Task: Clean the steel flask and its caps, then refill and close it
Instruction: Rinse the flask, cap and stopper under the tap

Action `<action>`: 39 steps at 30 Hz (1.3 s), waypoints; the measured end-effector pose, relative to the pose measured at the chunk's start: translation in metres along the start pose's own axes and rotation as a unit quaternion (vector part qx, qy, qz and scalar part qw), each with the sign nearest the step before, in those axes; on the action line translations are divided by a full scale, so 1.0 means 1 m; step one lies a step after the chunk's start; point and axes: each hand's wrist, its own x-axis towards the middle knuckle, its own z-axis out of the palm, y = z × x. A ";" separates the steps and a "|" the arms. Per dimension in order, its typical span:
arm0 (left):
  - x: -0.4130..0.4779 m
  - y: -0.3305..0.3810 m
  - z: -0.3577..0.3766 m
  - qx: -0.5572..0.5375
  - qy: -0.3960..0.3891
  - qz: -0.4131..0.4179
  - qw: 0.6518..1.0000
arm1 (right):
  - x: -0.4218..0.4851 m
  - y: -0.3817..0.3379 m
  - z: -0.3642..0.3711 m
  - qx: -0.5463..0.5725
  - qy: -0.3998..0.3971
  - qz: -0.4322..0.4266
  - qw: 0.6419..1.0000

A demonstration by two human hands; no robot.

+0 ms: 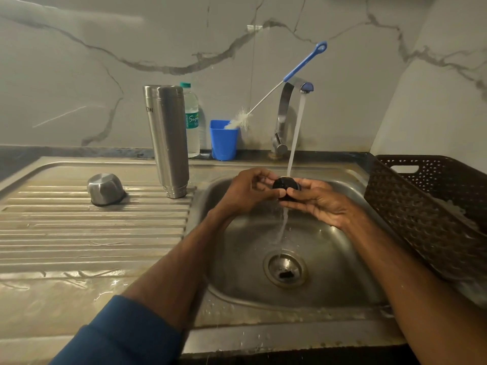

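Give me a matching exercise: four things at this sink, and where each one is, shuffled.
1 flask
2 black cap
3 brush
4 plastic bottle

A in the blue cup
B upside down on the draining board
C behind the flask
D held by left hand and right hand under the tap

Pairs: 1-B, 2-D, 3-A, 4-C

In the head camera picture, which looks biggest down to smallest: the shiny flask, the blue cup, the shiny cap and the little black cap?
1. The steel flask, easily the largest.
2. The blue cup and the steel cap look about alike; the cap lies nearer the camera, so no ranking.
3. The black cap, smallest.
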 end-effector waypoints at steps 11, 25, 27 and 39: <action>-0.002 0.013 0.008 0.041 0.056 0.037 0.997 | 0.001 -0.001 0.000 0.021 0.017 -0.030 0.999; 0.002 0.013 0.016 0.039 0.066 -0.031 0.997 | 0.004 0.004 -0.002 0.034 0.038 -0.026 0.998; 0.001 0.016 0.019 0.018 0.077 -0.027 0.997 | 0.005 0.005 -0.003 0.042 0.050 -0.029 0.997; -0.005 0.013 0.029 0.049 0.068 0.032 0.996 | -0.001 0.006 -0.012 -0.296 0.113 -0.072 0.946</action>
